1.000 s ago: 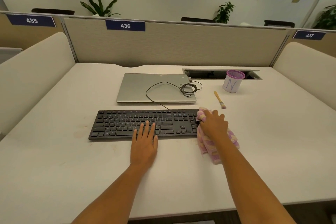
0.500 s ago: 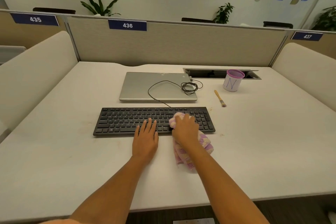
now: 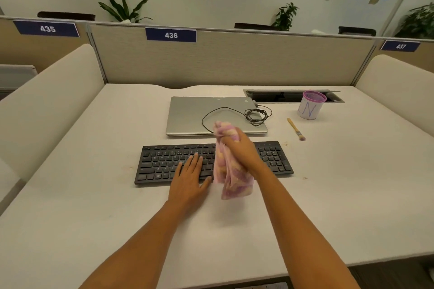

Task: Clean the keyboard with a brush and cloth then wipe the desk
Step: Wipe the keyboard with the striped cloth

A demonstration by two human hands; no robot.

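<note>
With my left hand (image 3: 190, 178) flat, fingers straight, pinning the keyboard (image 3: 164, 162) at mid-frame, my right hand (image 3: 242, 148) grips the bunched cloth (image 3: 232, 178) over the keys; I should wipe lightly, row by row.

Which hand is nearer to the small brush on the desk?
Right. The right hand, gripping the cloth, is left of the brush; the left hand rests on the keyboard, farther left.
</note>
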